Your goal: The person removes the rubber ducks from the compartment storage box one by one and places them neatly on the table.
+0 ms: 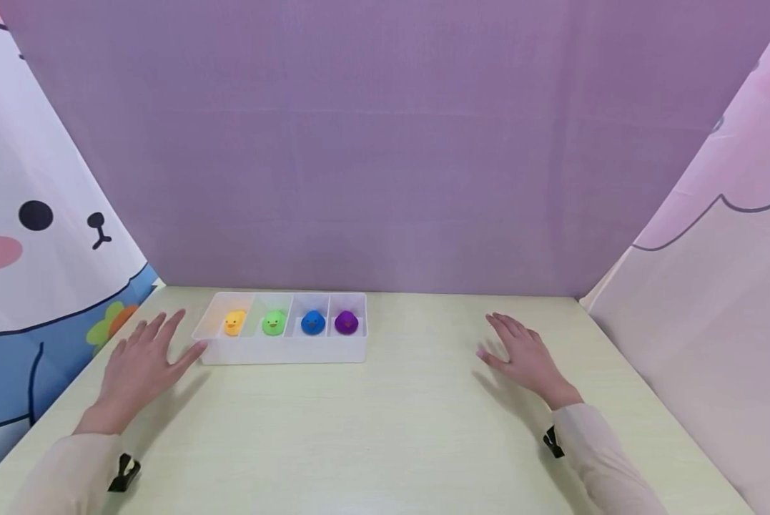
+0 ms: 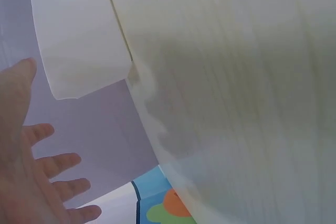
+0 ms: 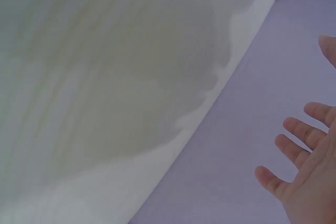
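Both hands flat, fingers spread, holding nothing: left hand (image 1: 141, 363) just beside the white tray (image 1: 282, 352), thumb at its corner; right hand (image 1: 520, 355) well apart on the table (image 1: 385, 429). Tray has four compartments, one toy duck each: yellow (image 1: 234, 322), green (image 1: 273, 322), blue (image 1: 312, 322), purple (image 1: 346, 322). Only the head view shows the ducks.

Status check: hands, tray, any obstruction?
Left hand open, thumb by white plastic four-compartment tray. Right hand open, apart over pale table. One small duck toy in each compartment. Nothing blocking.
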`<state>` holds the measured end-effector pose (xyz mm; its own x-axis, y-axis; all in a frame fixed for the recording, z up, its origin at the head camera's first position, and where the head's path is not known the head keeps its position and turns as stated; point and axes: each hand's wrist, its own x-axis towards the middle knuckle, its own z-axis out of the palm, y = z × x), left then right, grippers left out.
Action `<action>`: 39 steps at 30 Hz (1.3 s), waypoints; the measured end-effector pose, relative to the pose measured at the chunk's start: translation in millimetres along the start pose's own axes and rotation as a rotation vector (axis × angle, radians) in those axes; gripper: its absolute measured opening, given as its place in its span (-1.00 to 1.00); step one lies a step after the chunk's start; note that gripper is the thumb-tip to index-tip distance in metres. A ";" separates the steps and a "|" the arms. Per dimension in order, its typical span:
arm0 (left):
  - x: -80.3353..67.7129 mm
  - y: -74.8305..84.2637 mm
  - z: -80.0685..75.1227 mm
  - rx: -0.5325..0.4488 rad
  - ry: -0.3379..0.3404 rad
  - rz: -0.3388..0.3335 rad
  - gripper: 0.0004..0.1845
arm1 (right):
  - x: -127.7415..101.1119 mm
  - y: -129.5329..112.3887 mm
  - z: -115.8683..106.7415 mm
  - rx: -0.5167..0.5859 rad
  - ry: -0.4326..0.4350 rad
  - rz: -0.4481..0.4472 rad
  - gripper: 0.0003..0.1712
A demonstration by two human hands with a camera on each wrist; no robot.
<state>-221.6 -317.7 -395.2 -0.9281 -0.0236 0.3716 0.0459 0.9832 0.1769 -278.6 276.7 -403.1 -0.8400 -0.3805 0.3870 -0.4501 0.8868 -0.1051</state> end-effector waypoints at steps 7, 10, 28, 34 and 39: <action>3.6 4.8 0.3 -0.030 0.056 0.042 -0.19 | 10.0 -14.2 5.5 0.040 -0.011 -0.030 -0.20; 5.1 6.4 0.7 -0.033 0.065 0.047 -0.21 | 14.2 -20.4 8.9 0.055 -0.006 -0.041 -0.21; 14.6 9.4 1.9 -0.099 -0.010 -0.033 -0.24 | 44.5 -62.1 23.8 0.160 -0.030 -0.078 -0.28; 21.0 10.7 4.1 -0.114 -0.026 -0.035 -0.23 | 55.0 -75.8 31.0 0.198 -0.047 -0.090 -0.29; 25.4 9.8 5.6 -0.132 -0.036 -0.049 -0.26 | 63.9 -87.0 35.3 0.228 -0.047 -0.119 -0.30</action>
<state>-246.8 -307.6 -389.1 -0.9428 -0.0617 0.3275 0.0465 0.9487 0.3127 -303.8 165.9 -401.5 -0.7876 -0.4953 0.3666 -0.5990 0.7550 -0.2670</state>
